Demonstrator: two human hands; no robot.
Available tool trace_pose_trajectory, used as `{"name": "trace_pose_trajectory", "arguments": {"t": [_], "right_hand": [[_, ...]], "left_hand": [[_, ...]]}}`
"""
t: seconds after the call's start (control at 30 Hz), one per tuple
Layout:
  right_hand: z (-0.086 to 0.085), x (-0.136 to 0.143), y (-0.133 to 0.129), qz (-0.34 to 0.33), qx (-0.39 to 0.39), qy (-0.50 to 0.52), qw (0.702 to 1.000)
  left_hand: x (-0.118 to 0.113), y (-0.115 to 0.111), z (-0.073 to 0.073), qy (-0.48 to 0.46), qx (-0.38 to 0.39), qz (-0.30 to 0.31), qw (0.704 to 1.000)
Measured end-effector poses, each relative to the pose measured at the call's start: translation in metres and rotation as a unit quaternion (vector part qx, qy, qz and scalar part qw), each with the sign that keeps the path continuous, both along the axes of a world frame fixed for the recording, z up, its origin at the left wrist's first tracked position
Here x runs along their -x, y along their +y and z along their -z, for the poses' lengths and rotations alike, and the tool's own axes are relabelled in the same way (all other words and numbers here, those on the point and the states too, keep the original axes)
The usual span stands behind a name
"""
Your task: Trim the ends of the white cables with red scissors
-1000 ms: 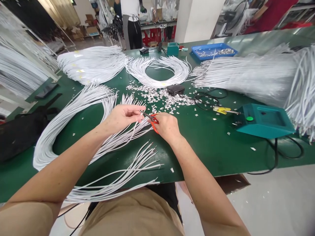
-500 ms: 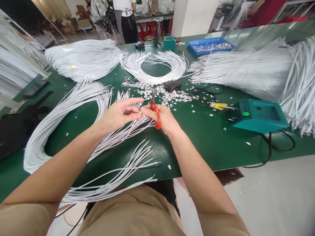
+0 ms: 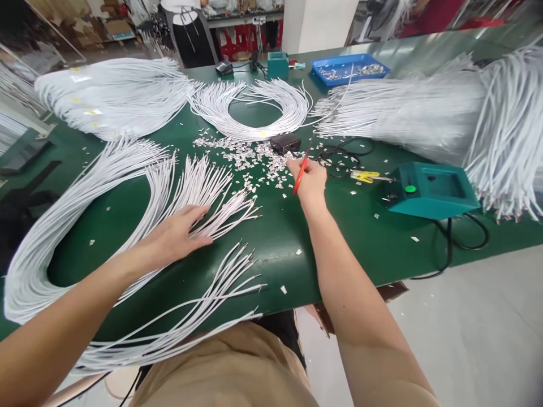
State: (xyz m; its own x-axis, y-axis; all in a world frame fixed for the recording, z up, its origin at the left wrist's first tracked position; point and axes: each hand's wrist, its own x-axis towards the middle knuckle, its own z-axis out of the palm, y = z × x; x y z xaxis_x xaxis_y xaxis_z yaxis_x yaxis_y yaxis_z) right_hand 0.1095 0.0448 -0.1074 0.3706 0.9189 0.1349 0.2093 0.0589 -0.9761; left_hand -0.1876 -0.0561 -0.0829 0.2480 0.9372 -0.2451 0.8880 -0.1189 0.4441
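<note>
My left hand point(image 3: 182, 233) is over the cut ends of a bundle of white cables point(image 3: 201, 183), thumb and fingers apart. Whether its fingertips touch the cables I cannot tell. My right hand point(image 3: 311, 178) holds red-handled scissors point(image 3: 301, 174), blades pointing up and away. Its fingertips are at the right side of a scatter of small silvery pieces point(image 3: 250, 155), just in front of a small black box point(image 3: 285, 143). Whether they pinch one of the pieces is hidden. Nearer my body lies a smaller group of white cables point(image 3: 220, 282).
A teal machine point(image 3: 432, 192) with a green button stands right, yellow-handled pliers point(image 3: 368, 177) beside it. Cable bundles point(image 3: 114, 99) lie at the back, with a coil point(image 3: 254, 121) and a blue tray point(image 3: 314, 66). Another person point(image 3: 190, 34) stands beyond the table.
My hands have come apart. The left moved down and left to the cables and spread its fingers; the right reached forward and right with the scissors to the small pieces. The view shifted slightly.
</note>
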Motion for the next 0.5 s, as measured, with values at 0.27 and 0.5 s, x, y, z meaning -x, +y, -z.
{"name": "trace_pose_trajectory", "arguments": {"t": [0.27, 0.5], "right_hand": [[0.026, 0.015, -0.005, -0.086, 0.085, -0.34, 0.932], [0.027, 0.016, -0.007, -0.134, 0.075, -0.436, 0.887]], "left_hand": [[0.019, -0.042, 0.026, 0.223, -0.122, 0.106, 0.961], [0.006, -0.034, 0.013, 0.3, -0.086, 0.145, 0.939]]}}
